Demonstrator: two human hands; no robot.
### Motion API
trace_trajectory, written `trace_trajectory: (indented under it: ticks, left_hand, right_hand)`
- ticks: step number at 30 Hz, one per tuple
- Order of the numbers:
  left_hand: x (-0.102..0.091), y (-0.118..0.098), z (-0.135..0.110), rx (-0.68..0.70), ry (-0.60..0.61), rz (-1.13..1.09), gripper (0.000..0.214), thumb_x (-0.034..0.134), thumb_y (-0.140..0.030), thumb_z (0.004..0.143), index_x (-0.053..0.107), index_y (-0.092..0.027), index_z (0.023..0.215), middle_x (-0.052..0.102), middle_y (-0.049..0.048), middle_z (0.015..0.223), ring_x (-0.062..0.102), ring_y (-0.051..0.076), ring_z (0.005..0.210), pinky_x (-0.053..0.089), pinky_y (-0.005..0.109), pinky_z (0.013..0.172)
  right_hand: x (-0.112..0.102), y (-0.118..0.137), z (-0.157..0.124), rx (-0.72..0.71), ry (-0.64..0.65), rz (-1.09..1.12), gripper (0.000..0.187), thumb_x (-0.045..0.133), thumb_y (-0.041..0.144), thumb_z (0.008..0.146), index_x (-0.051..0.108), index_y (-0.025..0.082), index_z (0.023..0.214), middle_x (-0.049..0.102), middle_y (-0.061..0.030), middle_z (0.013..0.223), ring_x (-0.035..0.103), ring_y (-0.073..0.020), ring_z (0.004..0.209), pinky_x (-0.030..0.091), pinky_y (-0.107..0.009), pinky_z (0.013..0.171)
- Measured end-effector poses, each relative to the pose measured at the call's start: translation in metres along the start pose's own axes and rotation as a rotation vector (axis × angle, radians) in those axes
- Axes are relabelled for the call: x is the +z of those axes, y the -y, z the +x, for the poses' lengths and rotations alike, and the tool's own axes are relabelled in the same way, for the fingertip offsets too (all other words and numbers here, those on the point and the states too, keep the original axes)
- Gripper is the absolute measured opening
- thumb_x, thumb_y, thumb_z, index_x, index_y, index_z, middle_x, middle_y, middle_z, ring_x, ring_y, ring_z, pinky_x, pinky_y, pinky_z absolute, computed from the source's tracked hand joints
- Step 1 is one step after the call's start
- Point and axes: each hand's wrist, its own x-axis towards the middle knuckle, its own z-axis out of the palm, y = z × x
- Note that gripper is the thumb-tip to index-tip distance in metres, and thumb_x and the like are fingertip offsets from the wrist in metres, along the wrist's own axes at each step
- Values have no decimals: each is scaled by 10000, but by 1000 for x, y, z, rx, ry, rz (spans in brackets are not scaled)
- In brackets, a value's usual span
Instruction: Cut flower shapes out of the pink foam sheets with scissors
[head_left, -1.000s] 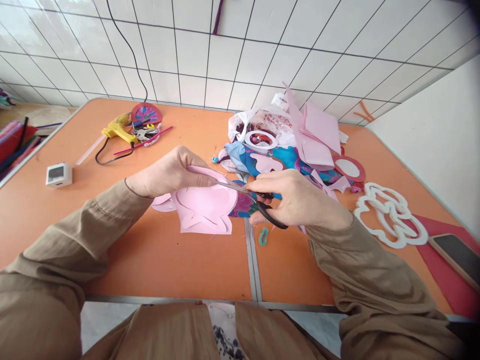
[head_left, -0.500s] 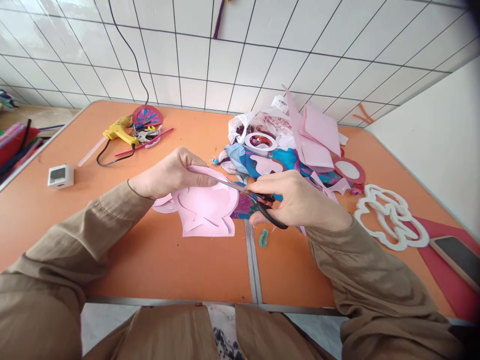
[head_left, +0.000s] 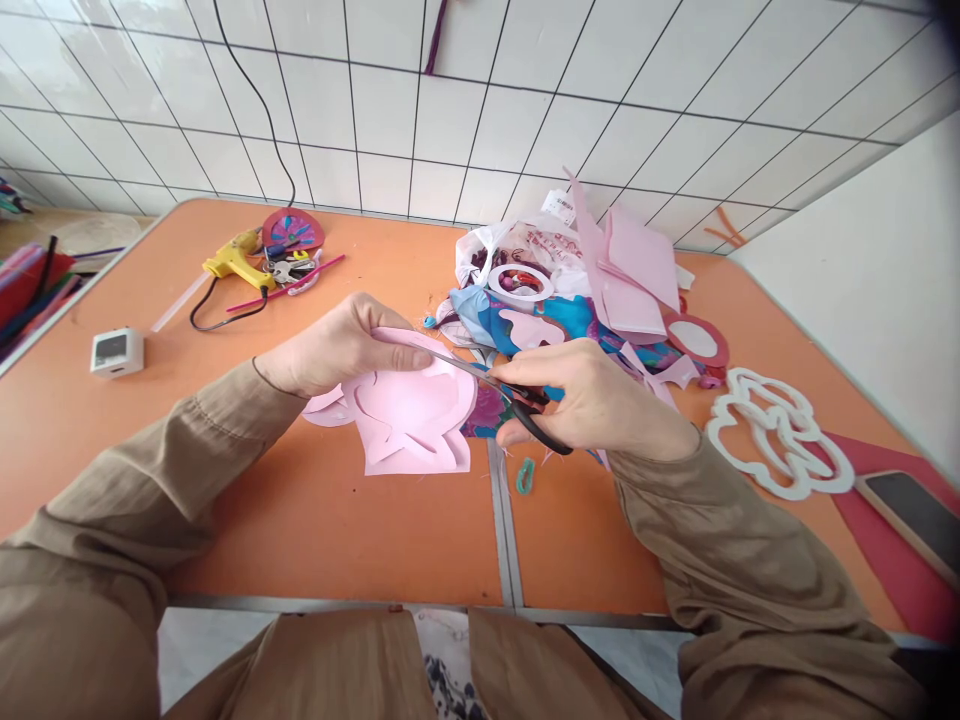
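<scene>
My left hand pinches a sheet of pink felt or foam by its upper left edge, thumb on top. Curved cuts run through the pink sheet, and its lower edge hangs over the table. Black-handled scissors are in my right hand, fingers in the loops. Their blades point left and lie along the sheet's top edge, close to my left thumb. I cannot tell how far apart the blades are. Blue patterned fabric shows behind the scissors.
Beyond my hands lies a heap with a plastic bag, folded pink sheets and a white oval ring. A yellow glue gun and a small white box are at left. White cloud-shaped outlines and a phone lie at right.
Almost nothing differs. The whole view has shifted very slightly, and both hands keep the same hold on the pink sheet and the scissors.
</scene>
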Motion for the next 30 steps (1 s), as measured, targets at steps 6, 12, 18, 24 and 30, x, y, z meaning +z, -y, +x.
trace_trajectory:
  ticks: [6, 12, 18, 24, 30]
  left_hand:
    - [-1, 4, 0, -26, -8, -39, 148, 826, -285, 701, 793, -145, 737, 723, 42, 623, 639, 145, 539, 511, 235, 497]
    - [0, 3, 0, -31, 7, -76, 162, 825, -281, 700, 793, -131, 754, 737, 53, 659, 645, 147, 541, 512, 231, 488]
    - [0, 5, 1, -39, 6, -119, 176, 822, -278, 705, 798, -128, 794, 751, 66, 685, 673, 171, 566, 530, 248, 505]
    - [1, 5, 1, -24, -7, -124, 148, 833, -266, 693, 790, -131, 736, 743, 55, 668, 647, 147, 540, 514, 228, 483]
    - [4, 2, 0, -22, -11, -172, 145, 829, -263, 706, 787, -124, 710, 750, 57, 676, 657, 145, 559, 527, 216, 495]
  right_hand:
    - [1, 0, 0, 40, 3, 8, 481, 706, 551, 799, 445, 198, 602, 337, 45, 595, 261, -110, 574, 259, -267, 508]
    - [2, -2, 1, 21, -7, 32, 493, 660, 619, 807, 506, 188, 623, 345, 42, 594, 268, -109, 572, 258, -268, 510]
    - [4, -4, 3, 29, -17, 98, 571, 635, 674, 794, 402, 195, 587, 279, 51, 596, 221, -102, 574, 214, -269, 492]
    - [4, -3, 5, 70, 13, 191, 615, 643, 696, 769, 317, 207, 589, 255, 54, 588, 214, -97, 562, 202, -266, 479]
    - [6, -7, 4, 144, 38, 284, 575, 682, 703, 720, 462, 185, 603, 301, 36, 604, 271, -104, 573, 249, -267, 476]
